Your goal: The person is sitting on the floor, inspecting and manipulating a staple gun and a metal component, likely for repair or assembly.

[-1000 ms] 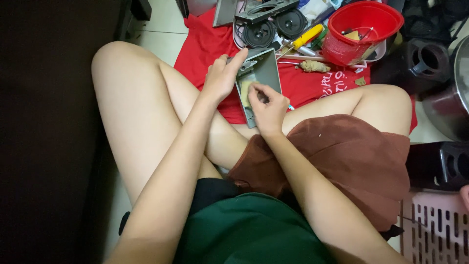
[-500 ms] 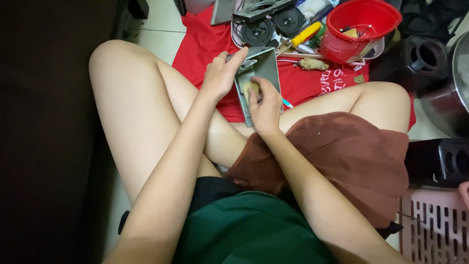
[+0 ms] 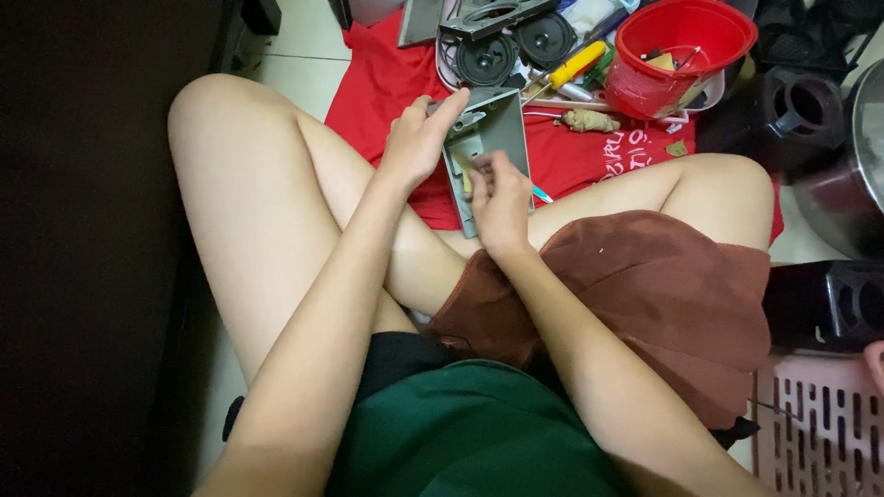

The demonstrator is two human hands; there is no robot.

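Both hands were up over my crossed legs, working on a small grey plastic housing (image 3: 493, 138) that sat tilted above the red cloth (image 3: 368, 101) on the floor. My left hand (image 3: 419, 138) gripped the housing along its left edge, fingers curled over the top corner and the thumb pressed on the rim. My right hand (image 3: 497, 198) was bunched at the lower middle of the housing, fingertips pinched narrow on something small and yellowish inside it; I could not tell what that piece was. A thin teal tip (image 3: 541, 194) stuck out just beside my right hand, and I could not tell whether that hand held it.

Beyond the housing, on the cloth, lay two round black speaker drivers (image 3: 511, 51) side by side, with a grey frame (image 3: 497, 14) resting partly over them. A yellow-handled screwdriver (image 3: 566, 69) lay just to the right of the speakers, near a red plastic tub (image 3: 686, 51) with small bits inside. A small tan lump (image 3: 591, 120) lay on the cloth below the tub. To the far right stood a black speaker box (image 3: 801, 115) and the curved side of a metal pot (image 3: 852, 175). A pink slotted basket (image 3: 815, 428) sat at the lower right, beside my brown shorts (image 3: 645, 294).
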